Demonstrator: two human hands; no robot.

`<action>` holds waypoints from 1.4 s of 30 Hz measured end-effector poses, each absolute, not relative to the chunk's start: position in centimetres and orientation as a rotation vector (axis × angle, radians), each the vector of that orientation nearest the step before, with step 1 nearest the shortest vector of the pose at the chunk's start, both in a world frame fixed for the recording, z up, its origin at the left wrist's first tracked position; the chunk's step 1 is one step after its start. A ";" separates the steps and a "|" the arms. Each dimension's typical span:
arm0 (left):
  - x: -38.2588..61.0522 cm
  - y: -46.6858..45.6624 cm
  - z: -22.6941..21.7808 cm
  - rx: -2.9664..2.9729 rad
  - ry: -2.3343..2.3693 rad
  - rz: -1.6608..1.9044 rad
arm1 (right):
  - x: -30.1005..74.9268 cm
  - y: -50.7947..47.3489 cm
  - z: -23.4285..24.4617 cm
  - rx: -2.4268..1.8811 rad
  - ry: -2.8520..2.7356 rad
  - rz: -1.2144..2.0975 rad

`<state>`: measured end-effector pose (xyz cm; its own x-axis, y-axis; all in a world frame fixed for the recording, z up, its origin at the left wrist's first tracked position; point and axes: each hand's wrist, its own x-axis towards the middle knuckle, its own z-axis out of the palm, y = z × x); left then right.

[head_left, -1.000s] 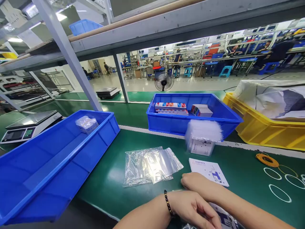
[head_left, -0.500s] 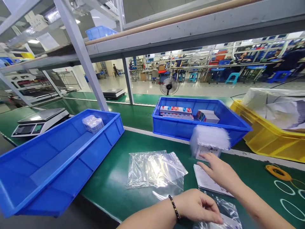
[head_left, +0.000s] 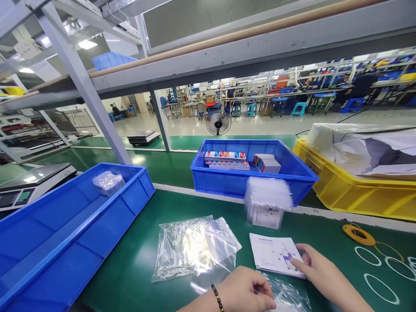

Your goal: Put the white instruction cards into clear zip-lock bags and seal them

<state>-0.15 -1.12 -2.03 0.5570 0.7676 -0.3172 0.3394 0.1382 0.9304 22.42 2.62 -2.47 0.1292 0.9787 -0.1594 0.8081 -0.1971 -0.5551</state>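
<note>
My left hand (head_left: 248, 288), with a dark beaded bracelet at the wrist, is closed at the near edge, its fingertips pinching a clear plastic bag (head_left: 289, 292). The lower part of that bag is cut off by the frame. My right hand (head_left: 320, 271) grips the right edge of a white printed leaflet (head_left: 271, 253) on a small stack, thumb on top and fingers at the side. A bottle picture is printed on the leaflet. Left of the stack, several clear bags (head_left: 191, 245) lie flat and overlapping. Behind it stands a pile of wrapped packets (head_left: 268, 199).
A long blue bin (head_left: 107, 234) at left holds a wrapped bundle (head_left: 108, 182). Another blue bin (head_left: 221, 182) contains printed boxes (head_left: 225, 158). A yellow bin (head_left: 357, 190) stands right, near orange bands (head_left: 357, 234) and white rings (head_left: 381, 288). A shelf beam (head_left: 227, 47) crosses above.
My right hand has moved from beside the wrapped pile down to the leaflet stack's right edge, uncovering its printed face. My left hand stays at the bag. The view has shifted right.
</note>
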 end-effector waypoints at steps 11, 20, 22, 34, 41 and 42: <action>-0.1 -0.4 -3.0 1.583 1.014 0.513 | 20.9 0.2 -1.0 -1.515 -1.137 0.955; -0.1 -0.5 -2.5 1.452 0.998 0.556 | 21.3 0.5 -0.2 -1.470 -1.513 1.304; 0.0 -0.8 -2.7 1.455 0.998 0.548 | 21.0 0.5 -0.1 -1.492 -1.602 1.287; 0.1 -0.9 -2.6 1.368 0.816 0.646 | 21.8 0.2 1.1 -1.574 -1.491 1.049; 0.3 -1.4 -2.5 1.464 0.918 0.669 | 21.1 -0.4 1.6 -1.573 -1.585 1.015; 0.3 -1.4 -2.5 1.466 0.921 0.661 | 21.0 -0.4 1.5 -1.573 -1.594 1.019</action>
<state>0.33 -1.39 -2.53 0.5216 0.8451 -0.1170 0.1601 0.0377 0.9864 21.02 -0.44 1.49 -0.0505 0.9968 -0.0625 0.4752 -0.0311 -0.8793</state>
